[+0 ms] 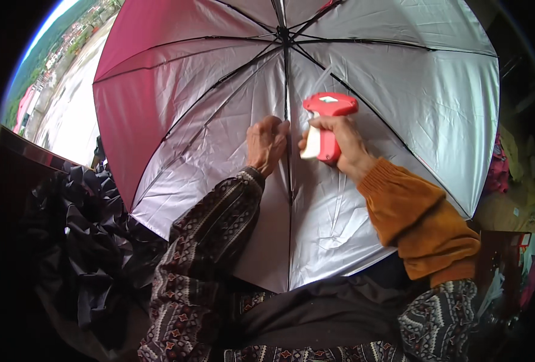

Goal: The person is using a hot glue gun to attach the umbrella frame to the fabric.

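Note:
An open umbrella with a silver lining, a dark red panel at the left and black ribs fills the view, its inside facing me. My left hand pinches the lining against a black rib near the middle. My right hand grips a red and white tagging gun, its nose pointing left at the same rib, just beside my left fingers. Both forearms come up from below, the left in a patterned sleeve, the right with an orange cuff.
A heap of black fabric lies at the lower left. Beyond the umbrella's left edge, daylight shows a distant landscape. Cluttered items, partly red, stand in shadow at the right.

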### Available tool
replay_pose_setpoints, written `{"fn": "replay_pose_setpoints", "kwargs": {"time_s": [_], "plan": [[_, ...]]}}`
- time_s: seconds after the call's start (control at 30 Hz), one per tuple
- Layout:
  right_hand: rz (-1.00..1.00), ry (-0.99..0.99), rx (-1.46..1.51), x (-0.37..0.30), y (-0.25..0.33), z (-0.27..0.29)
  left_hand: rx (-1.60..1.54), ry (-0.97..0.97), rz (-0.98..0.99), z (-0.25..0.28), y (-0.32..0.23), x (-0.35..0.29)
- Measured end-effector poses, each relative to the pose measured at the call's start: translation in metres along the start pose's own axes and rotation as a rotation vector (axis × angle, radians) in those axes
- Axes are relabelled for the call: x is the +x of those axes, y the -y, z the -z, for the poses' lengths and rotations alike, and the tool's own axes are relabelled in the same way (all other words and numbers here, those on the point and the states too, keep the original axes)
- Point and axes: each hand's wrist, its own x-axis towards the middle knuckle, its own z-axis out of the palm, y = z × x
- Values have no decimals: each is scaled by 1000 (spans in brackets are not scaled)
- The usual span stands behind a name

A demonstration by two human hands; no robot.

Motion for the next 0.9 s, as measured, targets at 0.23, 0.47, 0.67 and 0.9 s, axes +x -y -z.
{"fn": "replay_pose_setpoints", "kwargs": {"time_s": [0.23, 0.47, 0.67, 0.9], "plan": [[188, -29, -32, 30, -29, 1, -142, -71, -50, -14, -7, 6], [-77, 96, 194, 29, -27, 8, -224, -15, 96, -11, -10, 9], [-249, 338, 379, 36, -14, 25, -287, -12, 86, -12, -9, 12], [-259, 300, 355, 37, -16, 23, -370, -35, 126, -10, -12, 9]]}}
